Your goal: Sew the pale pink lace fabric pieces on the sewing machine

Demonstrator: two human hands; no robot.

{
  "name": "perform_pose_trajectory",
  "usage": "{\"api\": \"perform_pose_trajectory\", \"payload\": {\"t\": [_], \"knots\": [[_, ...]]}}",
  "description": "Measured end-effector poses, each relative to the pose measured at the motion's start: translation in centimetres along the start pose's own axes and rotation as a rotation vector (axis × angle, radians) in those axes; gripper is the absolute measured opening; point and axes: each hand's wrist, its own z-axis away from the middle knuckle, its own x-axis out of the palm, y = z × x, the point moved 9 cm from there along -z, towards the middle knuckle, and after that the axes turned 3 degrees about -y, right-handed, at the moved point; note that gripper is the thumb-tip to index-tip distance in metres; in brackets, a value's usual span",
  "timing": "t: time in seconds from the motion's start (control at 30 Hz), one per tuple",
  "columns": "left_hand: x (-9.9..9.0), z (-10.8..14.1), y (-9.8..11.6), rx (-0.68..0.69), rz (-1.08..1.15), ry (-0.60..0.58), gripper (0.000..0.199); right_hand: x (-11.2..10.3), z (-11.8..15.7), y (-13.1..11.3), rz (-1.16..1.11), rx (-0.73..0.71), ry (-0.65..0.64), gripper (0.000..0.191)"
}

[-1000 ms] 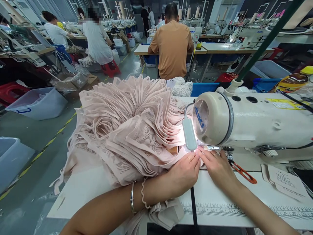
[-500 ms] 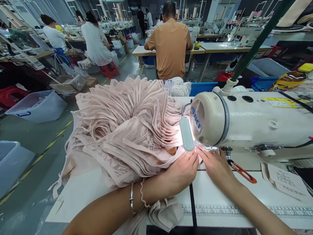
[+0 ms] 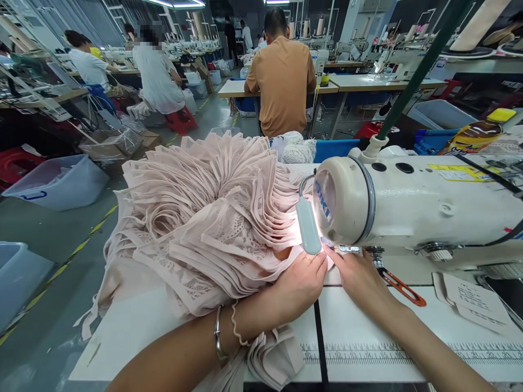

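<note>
Pale pink lace-trimmed fabric pieces lie in a large fanned pile left of a white sewing machine. My left hand is closed, pinching the edge of the pink fabric just below the machine's small grey-green lamp. Beside it, my right hand lies palm down under the machine head. Its fingers reach out and apart, one touching the lit fabric near my left fingertips; some fingertips are hidden. The lamp and machine head hide the needle.
Orange thread snips and handwritten cards lie right of my right hand. A ruler strip runs along the table front. More folded fabric hangs below my left forearm. Plastic bins stand on the floor; a person in brown sits ahead.
The whole view has shifted slightly. Both hands stay at the fabric beside the machine head, with only slight finger movement. The pile looks the same.
</note>
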Motion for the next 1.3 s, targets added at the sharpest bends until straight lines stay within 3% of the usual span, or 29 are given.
{"api": "perform_pose_trajectory", "payload": {"t": [0.13, 0.3, 0.47, 0.63, 0.73, 0.93, 1.03, 1.3], "knots": [[0.1, -0.2, -0.2, -0.008, 0.027, -0.022, 0.027, 0.1, -0.3, 0.1, -0.005, 0.030, -0.095, 0.068], [1.0, -0.2, -0.5, -0.040, 0.041, -0.051, 0.027, -0.1, -0.4, 0.2, -0.038, 0.041, -0.075, 0.065], [1.2, -0.2, -0.6, -0.034, 0.017, -0.061, 0.025, -0.3, -0.2, 0.0, -0.030, -0.010, 0.144, 0.058], [-0.6, 0.2, 0.5, 0.028, -0.183, -0.057, 0.031, -0.3, 0.0, 0.0, -0.045, -0.033, 0.267, 0.052], [-0.9, 0.4, 0.4, 0.044, -0.274, -0.125, 0.030, -0.9, 0.4, 0.2, -0.122, -0.076, 0.353, 0.052], [-0.9, 0.0, -2.9, -0.034, 0.064, -0.174, 0.021, -0.6, 0.7, 1.5, -0.428, -0.070, 0.383, 0.050], [-1.1, -0.4, -3.8, -0.045, 0.203, -0.133, 0.028, -0.2, 0.7, 1.5, -0.426, -0.081, 0.378, 0.050], [-0.7, -0.4, -4.3, -0.148, 0.223, -0.071, 0.015, -1.3, 1.5, 0.7, -0.353, -0.158, 0.426, 0.053]]}}
